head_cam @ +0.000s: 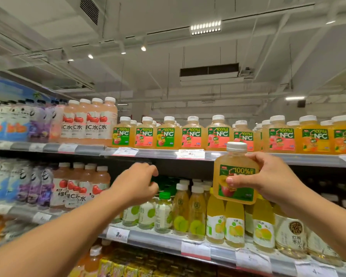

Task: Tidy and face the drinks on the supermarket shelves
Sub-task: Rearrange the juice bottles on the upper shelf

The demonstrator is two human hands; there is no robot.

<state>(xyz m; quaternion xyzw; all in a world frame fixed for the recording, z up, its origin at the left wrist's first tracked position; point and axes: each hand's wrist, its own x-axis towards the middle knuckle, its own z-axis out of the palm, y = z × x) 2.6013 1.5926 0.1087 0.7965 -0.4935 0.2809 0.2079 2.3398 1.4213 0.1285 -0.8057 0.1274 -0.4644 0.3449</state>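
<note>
Right hand (268, 176), raised at about 4 o'clock in the view with the forearm entering from the lower right corner, grasps a squat clear plastic juice bottle with a white screw cap and a green "100% NFC" label (235, 174). The thumb lies across the front of the label; the other fingers wrap behind the bottle's right side. The bottle is held nearly upright, tilted slightly, label toward the camera, in the air in front of the edge of the top grey metal shelf (164, 154) and clear of it.

Left hand (137, 183), at about 7 o'clock from the bottle, extends on a straight forearm from the lower left corner. Its fingers are curled loosely and it holds nothing; it hovers before the dark gap beneath the top shelf.

At 12 o'clock from the held bottle, a row of matching white-capped NFC juice bottles (194, 133) stands facing forward on the top shelf; those at the right end carry orange labels. At 10 o'clock stand taller pink bottles with red apple labels (92, 121). At 6 o'clock, on the middle shelf, slim bottles of pale yellow and green drinks (196, 214) stand in rows behind white paper price tags (195, 249).
</note>
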